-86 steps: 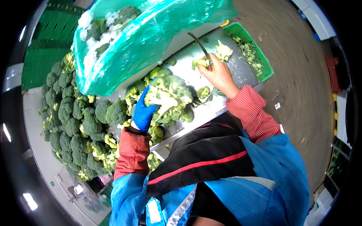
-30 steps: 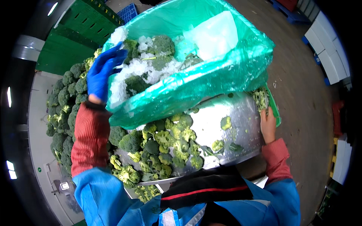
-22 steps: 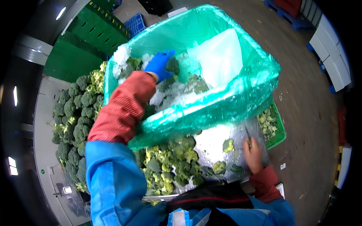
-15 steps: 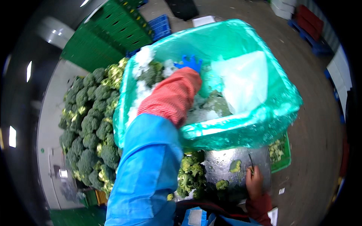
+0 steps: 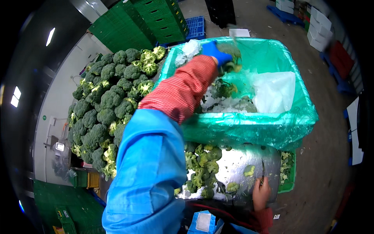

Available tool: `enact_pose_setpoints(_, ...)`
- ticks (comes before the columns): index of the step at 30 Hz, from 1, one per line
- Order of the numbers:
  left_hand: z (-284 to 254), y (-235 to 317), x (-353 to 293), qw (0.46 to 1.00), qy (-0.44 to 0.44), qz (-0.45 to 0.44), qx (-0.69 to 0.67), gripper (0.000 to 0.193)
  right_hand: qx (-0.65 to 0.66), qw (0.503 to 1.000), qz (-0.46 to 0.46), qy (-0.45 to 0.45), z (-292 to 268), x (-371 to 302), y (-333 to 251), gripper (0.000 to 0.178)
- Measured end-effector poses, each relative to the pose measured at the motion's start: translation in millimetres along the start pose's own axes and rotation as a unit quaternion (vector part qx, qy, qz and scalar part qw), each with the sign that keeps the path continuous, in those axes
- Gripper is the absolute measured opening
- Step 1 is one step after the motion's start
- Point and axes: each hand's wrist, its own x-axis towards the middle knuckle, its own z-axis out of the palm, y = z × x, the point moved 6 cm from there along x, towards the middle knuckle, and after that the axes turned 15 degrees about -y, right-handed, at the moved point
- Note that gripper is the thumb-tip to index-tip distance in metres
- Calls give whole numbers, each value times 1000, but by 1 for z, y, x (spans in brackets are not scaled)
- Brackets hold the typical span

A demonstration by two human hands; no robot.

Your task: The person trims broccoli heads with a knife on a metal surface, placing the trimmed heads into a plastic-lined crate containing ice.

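Observation:
My left hand [image 5: 215, 53], in a blue glove, is closed on a broccoli head [image 5: 231, 56], blurred by motion, above the far left part of a crate lined with green plastic film [image 5: 249, 130]. Under it, more broccoli [image 5: 223, 89] lies among crushed ice [image 5: 210, 102]. A white sheet or bag [image 5: 274, 90] rests inside at the right. Down at the right, my bare right hand [image 5: 261, 194] grips a knife [image 5: 263, 170] with its dark blade pointing away, over a metal worktop [image 5: 233, 165]. Cut florets [image 5: 200, 169] are heaped on the worktop's left side, and a single floret [image 5: 249, 170] lies near the knife.
A big pile of broccoli heads [image 5: 103, 111] stands to the left. Behind it are stacked green crates [image 5: 159, 19] and a blue pallet [image 5: 194, 28]. A green bin of trimmings [image 5: 287, 171] sits right of the worktop. White boxes [image 5: 320, 31] stand at the far right.
My left hand has risen from the ice in the crate and now has a broccoli head in it. The view has shifted, and my right hand still has the knife.

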Motion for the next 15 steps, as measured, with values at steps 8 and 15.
enact_pose_setpoints(8, -55, 52, -134, 809, -321, 204, -448, 40, -26, 991, 106, -74, 31, -10, 11, 39)
enact_pose_setpoints(15, -17, 85, -243, 765, -289, 331, -471, 57, 28, 970, -2, -241, 118, 6, -40, 47)
